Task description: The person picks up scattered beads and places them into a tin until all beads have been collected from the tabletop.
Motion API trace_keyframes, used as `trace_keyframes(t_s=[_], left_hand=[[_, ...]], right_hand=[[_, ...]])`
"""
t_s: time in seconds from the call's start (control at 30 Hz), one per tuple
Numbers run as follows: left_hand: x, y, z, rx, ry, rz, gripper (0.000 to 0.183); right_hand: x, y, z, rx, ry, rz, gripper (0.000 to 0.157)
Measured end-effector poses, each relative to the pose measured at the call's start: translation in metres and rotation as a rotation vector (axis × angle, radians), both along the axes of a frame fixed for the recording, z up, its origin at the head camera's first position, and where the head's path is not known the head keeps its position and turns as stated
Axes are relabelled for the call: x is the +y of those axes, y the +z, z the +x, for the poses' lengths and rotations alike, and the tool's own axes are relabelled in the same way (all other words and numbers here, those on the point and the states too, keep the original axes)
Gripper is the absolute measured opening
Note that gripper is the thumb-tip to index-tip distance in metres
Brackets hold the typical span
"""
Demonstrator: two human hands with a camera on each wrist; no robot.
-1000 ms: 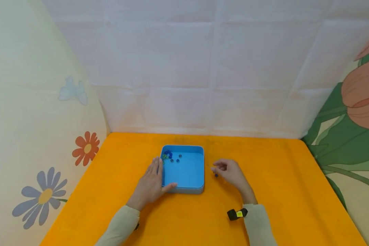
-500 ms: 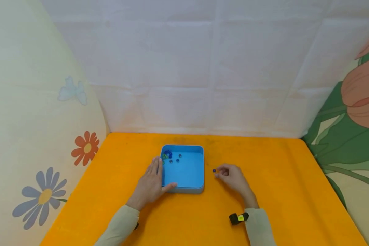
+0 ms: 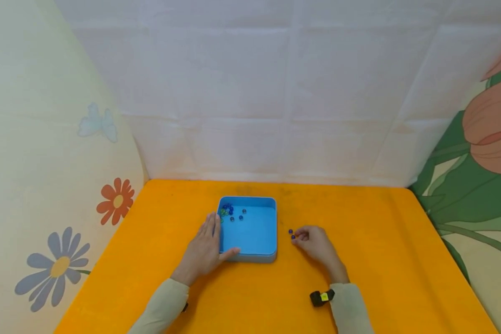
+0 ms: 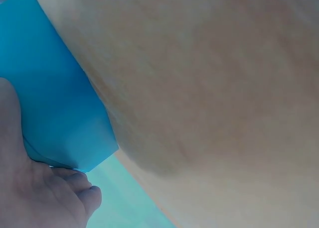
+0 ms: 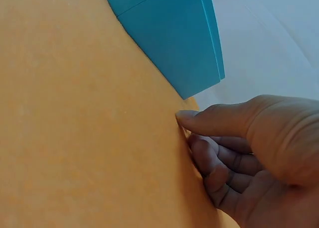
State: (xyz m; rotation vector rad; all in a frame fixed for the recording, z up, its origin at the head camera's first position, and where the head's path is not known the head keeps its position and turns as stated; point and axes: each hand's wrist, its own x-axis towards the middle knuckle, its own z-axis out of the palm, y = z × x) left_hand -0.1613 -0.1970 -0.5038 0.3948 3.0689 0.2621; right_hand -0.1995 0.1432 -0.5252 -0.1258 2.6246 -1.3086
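A square blue box point(image 3: 250, 236) stands on the orange tabletop with several small marbles point(image 3: 227, 210) in its far left corner, dark blue and green. My left hand point(image 3: 202, 250) lies along its left wall, fingers straight, thumb over the near rim. In the left wrist view the thumb point(image 4: 10, 123) reaches over the blue wall. Right of the box, the thumb and fingertips of my right hand point(image 3: 315, 241) are at a dark blue marble point(image 3: 293, 237). A second dark blue marble point(image 3: 290, 231) lies just beyond it. The right wrist view hides both marbles behind the curled fingers.
The orange tabletop point(image 3: 375, 241) ends at a white sheet point(image 3: 242, 148) hung behind it. Printed flower panels flank it left and right. Three darker marbles point(image 3: 240, 217) sit apart from the cluster in the box.
My right hand has dropped slightly toward the near side and closed in on the marbles. Two marbles now show at its fingertips where one showed before. My left hand has stayed put.
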Motion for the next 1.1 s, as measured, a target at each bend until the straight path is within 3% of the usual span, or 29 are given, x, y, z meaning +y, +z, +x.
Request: trace_keyframes(t_s=[1.1], left_hand=[[0.0008,0.0015,0.0002,-0.047,0.009,-0.001,0.118]], right_hand=[[-0.0043,-0.0012,-0.0017,0.028,0.044,0.057,0.006]])
